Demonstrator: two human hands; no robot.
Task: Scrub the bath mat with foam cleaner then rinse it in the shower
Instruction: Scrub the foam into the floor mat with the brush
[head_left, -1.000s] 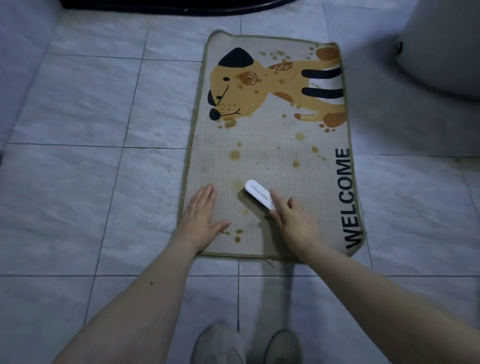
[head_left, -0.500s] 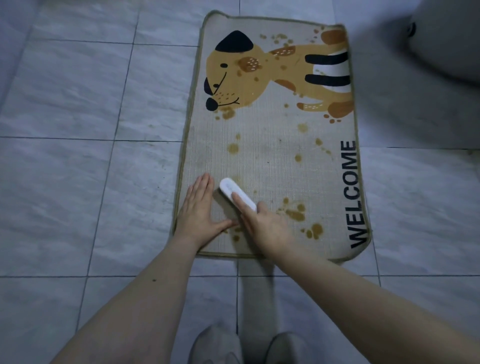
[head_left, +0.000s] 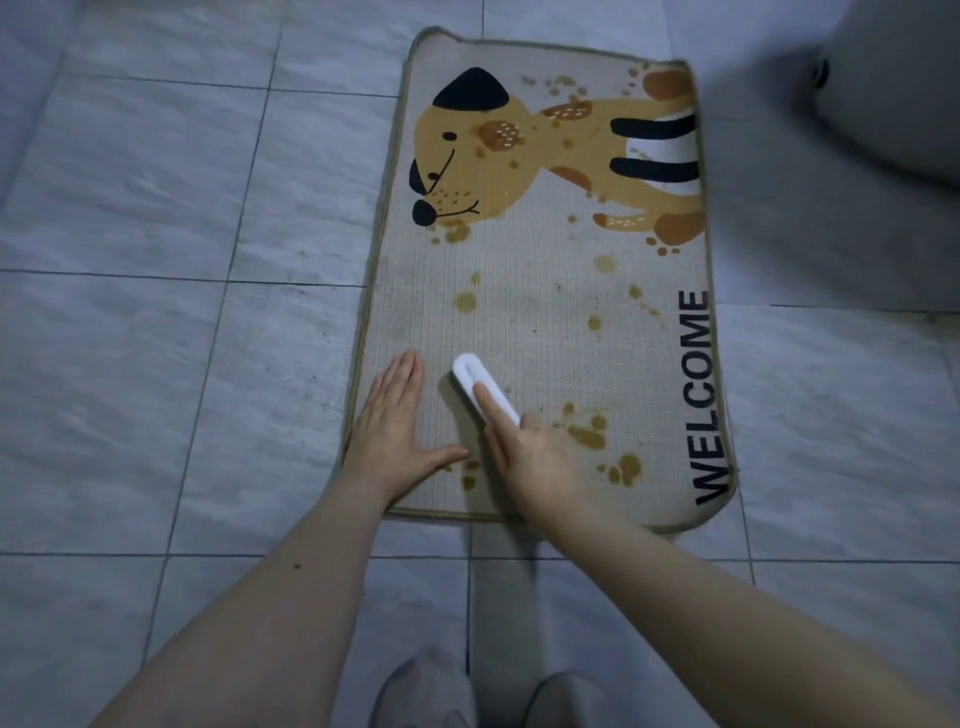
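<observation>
Here is the bath mat (head_left: 545, 322), lying flat on the grey tiled floor (head_left: 156, 312), its long side running away from the person, a cartoon dog (head_left: 519, 161) printed across the far half and the word WELCOME (head_left: 704, 395) in black letters down the right edge. Brownish-yellow stains (head_left: 589, 434) are dotted over the pale weave, thickest near the close right corner and scattered up toward the dog's muzzle. The left hand (head_left: 397, 434) lies palm down on the near left part of the mat, fingers straight and together, thumb spread out to the right, pressing the fabric flat and holding nothing. Just beside it, the right hand (head_left: 535, 457) grips a small white brush (head_left: 480, 382), a slim rounded bar angled up and to the left, with the index finger stretched along its top and the other fingers curled about its near end. The brush sits down on the mat surface between the two hands, close to the left fingertips but apart from them. Both bare forearms reach in from the bottom of the view, and two grey slippers (head_left: 488, 699) show at the lower edge on the tiles, just short of the mat's near border. At the upper right a large rounded grey object (head_left: 893, 88) stands on the floor beside the mat's far corner, too blurred to identify.
</observation>
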